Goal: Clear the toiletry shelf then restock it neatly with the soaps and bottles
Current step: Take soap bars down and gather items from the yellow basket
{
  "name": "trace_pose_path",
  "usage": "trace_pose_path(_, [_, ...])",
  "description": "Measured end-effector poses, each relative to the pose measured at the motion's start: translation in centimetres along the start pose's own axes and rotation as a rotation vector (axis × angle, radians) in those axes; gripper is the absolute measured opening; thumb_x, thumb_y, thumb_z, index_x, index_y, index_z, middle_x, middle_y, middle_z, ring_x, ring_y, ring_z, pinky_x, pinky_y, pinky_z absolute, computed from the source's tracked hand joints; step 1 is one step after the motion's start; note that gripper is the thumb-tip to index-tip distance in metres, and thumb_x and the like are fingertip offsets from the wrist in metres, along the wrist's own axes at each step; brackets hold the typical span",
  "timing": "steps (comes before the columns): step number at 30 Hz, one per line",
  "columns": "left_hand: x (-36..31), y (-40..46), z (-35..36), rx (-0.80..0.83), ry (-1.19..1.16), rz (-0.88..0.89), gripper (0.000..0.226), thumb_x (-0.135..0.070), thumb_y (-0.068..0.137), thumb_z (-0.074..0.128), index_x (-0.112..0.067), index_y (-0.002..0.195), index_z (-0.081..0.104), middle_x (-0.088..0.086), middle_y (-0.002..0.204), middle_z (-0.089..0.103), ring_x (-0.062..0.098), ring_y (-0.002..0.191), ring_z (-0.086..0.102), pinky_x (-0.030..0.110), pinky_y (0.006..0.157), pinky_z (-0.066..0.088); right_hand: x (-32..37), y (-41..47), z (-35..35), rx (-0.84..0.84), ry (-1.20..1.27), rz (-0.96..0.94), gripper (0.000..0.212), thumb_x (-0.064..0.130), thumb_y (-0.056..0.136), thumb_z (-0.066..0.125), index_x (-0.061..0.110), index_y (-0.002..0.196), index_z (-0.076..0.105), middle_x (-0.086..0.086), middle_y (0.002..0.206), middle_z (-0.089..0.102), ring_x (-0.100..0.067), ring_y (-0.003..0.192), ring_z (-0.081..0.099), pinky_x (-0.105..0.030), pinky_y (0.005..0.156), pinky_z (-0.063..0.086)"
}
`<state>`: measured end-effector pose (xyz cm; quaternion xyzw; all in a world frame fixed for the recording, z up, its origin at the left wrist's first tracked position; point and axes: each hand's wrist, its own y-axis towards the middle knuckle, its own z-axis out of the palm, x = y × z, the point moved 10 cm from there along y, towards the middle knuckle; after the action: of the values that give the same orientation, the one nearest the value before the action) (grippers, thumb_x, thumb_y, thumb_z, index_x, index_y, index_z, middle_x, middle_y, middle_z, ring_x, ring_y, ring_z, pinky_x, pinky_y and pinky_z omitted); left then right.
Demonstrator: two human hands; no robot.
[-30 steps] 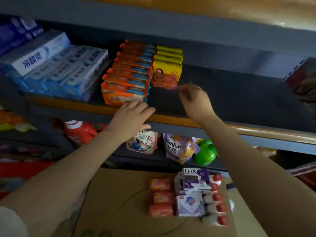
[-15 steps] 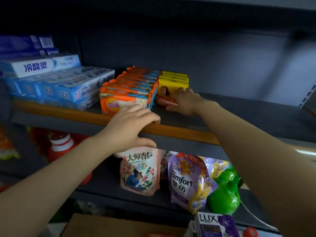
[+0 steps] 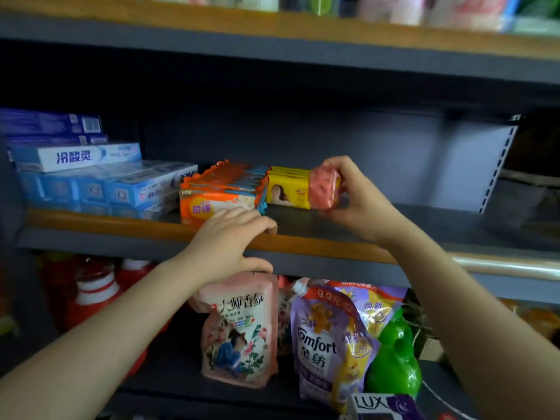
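My right hand (image 3: 354, 201) grips a pink wrapped soap bar (image 3: 323, 187), held upright just above the dark shelf board (image 3: 394, 219), right of the yellow soap packs (image 3: 288, 187). A row of orange soap packs (image 3: 222, 189) stands left of the yellow ones. My left hand (image 3: 230, 241) rests on the shelf's wooden front lip (image 3: 100, 222), fingers over the top and thumb under the edge, just in front of the orange packs. It holds nothing.
Blue toothpaste boxes (image 3: 100, 180) are stacked at the shelf's left. Below hang a pink pouch (image 3: 239, 331), a purple Comfort pouch (image 3: 327, 344) and a green bottle (image 3: 394, 362). A LUX box (image 3: 381, 406) shows at the bottom edge. The shelf's right part is bare.
My right hand has lifted the pink soap bar off the shelf in front of the yellow packs and moved it right. The left hand stays on the lip. The view has tilted upward.
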<state>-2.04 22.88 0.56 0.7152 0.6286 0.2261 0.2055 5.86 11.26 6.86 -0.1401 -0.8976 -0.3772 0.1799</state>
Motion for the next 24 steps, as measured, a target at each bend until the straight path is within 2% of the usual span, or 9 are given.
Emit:
trace_pose_path(3, [-0.3, 0.1, -0.4, 0.007, -0.003, -0.011, 0.065, -0.052, 0.068, 0.073, -0.020, 0.122, 0.056, 0.000, 0.123, 0.057, 0.023, 0.118, 0.049, 0.034, 0.096, 0.031, 2.2, -2.9, -0.6, -0.093, 0.129, -0.027, 0.052, 0.006, 0.076, 0.072, 0.027, 0.109, 0.039, -0.002, 0.115, 0.057, -0.017, 0.100, 0.059, -0.034, 0.087, 0.050])
trace_pose_path(7, [-0.6, -0.3, -0.1, 0.037, 0.046, -0.030, 0.076, -0.053, 0.073, 0.068, -0.019, 0.136, 0.043, 0.004, 0.135, 0.047, 0.025, 0.128, 0.039, 0.037, 0.104, 0.025, 3.9, -6.4, -0.1, -0.141, 0.261, -0.014, 0.051, 0.011, 0.073, 0.070, 0.028, 0.111, 0.041, 0.011, 0.114, 0.060, -0.013, 0.101, 0.061, -0.034, 0.089, 0.050])
trace_pose_path(10, [-0.9, -1.3, 0.0, 0.002, 0.124, -0.020, 0.088, -0.054, 0.070, 0.070, -0.016, 0.141, 0.035, 0.005, 0.135, 0.044, 0.028, 0.126, 0.039, 0.038, 0.104, 0.024, 3.6, -8.2, 0.9, -0.163, 0.383, 0.072, 0.051, 0.013, 0.069, 0.077, 0.031, 0.108, 0.049, 0.002, 0.107, 0.064, -0.017, 0.098, 0.064, -0.035, 0.088, 0.052])
trace_pose_path(13, [-1.2, -1.9, 0.0, -0.047, 0.196, 0.011, 0.091, -0.047, 0.068, 0.075, -0.010, 0.141, 0.036, 0.011, 0.130, 0.048, 0.033, 0.120, 0.045, 0.040, 0.102, 0.027, 2.6, -9.7, 3.4, -0.161, 0.673, 0.217, 0.039, 0.018, 0.070, 0.072, 0.023, 0.104, 0.054, 0.001, 0.087, 0.067, -0.015, 0.082, 0.065, -0.030, 0.073, 0.055])
trace_pose_path(15, [-1.4, -2.1, -0.3, -0.105, 0.242, 0.040, 0.089, -0.040, 0.065, 0.079, -0.007, 0.137, 0.041, 0.014, 0.124, 0.053, 0.035, 0.113, 0.051, 0.043, 0.098, 0.035, 1.4, -10.9, 6.3, -0.168, 0.946, 0.410, 0.034, 0.029, 0.076, 0.069, 0.017, 0.104, 0.054, -0.003, 0.081, 0.067, -0.014, 0.069, 0.065, -0.023, 0.054, 0.052])
trace_pose_path(17, [-1.6, -2.4, -0.5, -0.160, 0.257, 0.052, 0.088, -0.036, 0.061, 0.083, -0.005, 0.134, 0.046, 0.015, 0.120, 0.056, 0.036, 0.109, 0.054, 0.045, 0.096, 0.039, 0.6, -12.3, 9.6, -0.148, 1.224, 0.636, 0.048, 0.048, 0.077, 0.056, 0.010, 0.106, 0.054, -0.008, 0.073, 0.063, -0.013, 0.051, 0.059, -0.015, 0.033, 0.034])
trace_pose_path(18, [-1.6, -2.5, -0.5, -0.178, 0.249, 0.056, 0.086, -0.033, 0.060, 0.084, -0.004, 0.132, 0.047, 0.016, 0.120, 0.056, 0.037, 0.110, 0.053, 0.046, 0.097, 0.039, 0.6, -12.8, 11.0, -0.119, 1.371, 0.714, 0.053, 0.053, 0.078, 0.048, 0.008, 0.106, 0.053, -0.008, 0.068, 0.059, -0.011, 0.042, 0.054, -0.013, 0.028, 0.025])
trace_pose_path(21, [-1.5, -3.2, -0.4, -0.217, 0.212, 0.056, 0.074, -0.022, 0.059, 0.086, -0.003, 0.124, 0.056, 0.022, 0.127, 0.052, 0.039, 0.119, 0.049, 0.052, 0.103, 0.032, 0.9, -13.7, 13.6, -0.043, 1.686, 0.830, 0.055, 0.049, 0.088, 0.034, 0.001, 0.105, 0.053, -0.005, 0.057, 0.051, -0.007, 0.031, 0.040, -0.012, 0.026, 0.016])
trace_pose_path(24, [-1.4, -4.3, -0.1, -0.260, 0.218, 0.068, 0.055, -0.006, 0.061, 0.082, -0.002, 0.113, 0.064, 0.025, 0.133, 0.048, 0.041, 0.124, 0.045, 0.053, 0.106, 0.025, 0.0, -14.6, 14.2, -0.053, 1.619, 0.893, 0.046, 0.035, 0.080, 0.040, -0.002, 0.097, 0.060, -0.003, 0.055, 0.053, -0.008, 0.035, 0.044, -0.013, 0.032, 0.026])
